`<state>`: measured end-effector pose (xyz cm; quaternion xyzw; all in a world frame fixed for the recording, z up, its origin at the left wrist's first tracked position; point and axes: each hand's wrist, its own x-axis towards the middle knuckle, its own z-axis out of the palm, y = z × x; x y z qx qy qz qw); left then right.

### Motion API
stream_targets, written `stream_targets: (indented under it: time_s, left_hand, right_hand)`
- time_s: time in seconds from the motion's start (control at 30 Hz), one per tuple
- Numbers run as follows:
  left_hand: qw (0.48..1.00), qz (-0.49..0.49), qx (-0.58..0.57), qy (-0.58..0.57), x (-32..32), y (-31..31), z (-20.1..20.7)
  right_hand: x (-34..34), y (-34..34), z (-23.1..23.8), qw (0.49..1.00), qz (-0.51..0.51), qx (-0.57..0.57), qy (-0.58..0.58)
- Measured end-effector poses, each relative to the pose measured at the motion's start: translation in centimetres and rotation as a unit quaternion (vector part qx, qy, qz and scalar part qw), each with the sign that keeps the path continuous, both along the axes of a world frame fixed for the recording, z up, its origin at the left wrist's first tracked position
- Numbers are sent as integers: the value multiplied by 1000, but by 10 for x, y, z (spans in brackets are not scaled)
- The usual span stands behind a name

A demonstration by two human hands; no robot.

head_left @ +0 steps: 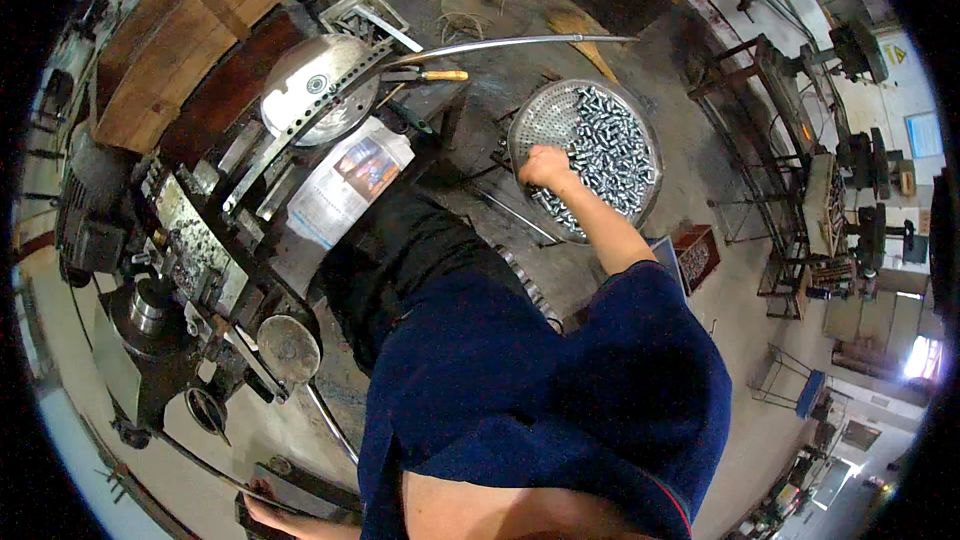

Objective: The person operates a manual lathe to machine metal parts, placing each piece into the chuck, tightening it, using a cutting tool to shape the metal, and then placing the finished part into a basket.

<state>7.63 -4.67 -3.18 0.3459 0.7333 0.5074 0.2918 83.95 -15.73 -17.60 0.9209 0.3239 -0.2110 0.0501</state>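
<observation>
My right hand (545,168) is over the left side of a round perforated metal basin (540,112). Its fingers are curled closed, and whatever they hold is hidden. A heap of small shiny metal cylinders (612,148) covers the right and lower parts of the basin, right beside the hand. At the lower left edge, my left hand (272,517) reaches out by the end of a long dark rod (205,472) and a dark metal block (305,490). Its fingers are small and partly hidden there, so their grip does not show.
A machine bench at left carries a round metal disc (315,90), a printed paper sheet (350,180) and a wooden-handled tool (440,75). A long curved metal bar (500,43) passes behind the basin. At right stand a reddish box of parts (697,255), dark metal racks (760,80) and a blue-topped stool (810,393).
</observation>
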Motion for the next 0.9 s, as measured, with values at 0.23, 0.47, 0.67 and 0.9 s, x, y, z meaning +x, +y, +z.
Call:
stream_targets:
  time_s: [0.23, 0.47, 0.67, 0.9]
  left_hand:
    - [997, -25, -51, -44, -90, -5, -19]
    - [762, -100, -166, 618, -4, 18, 41]
    - [897, -225, -8, 381, 93, 29, 102]
    - [881, -387, 114, 248, 199, 61, 109]
  right_hand:
    - [1, 5, -10, 1000, 4, 13, 1]
    - [36, -23, -59, 995, 42, 85, -43]
    - [70, -6, -43, 967, 183, 147, -95]
    - [-131, 118, 159, 811, 375, 416, 172]
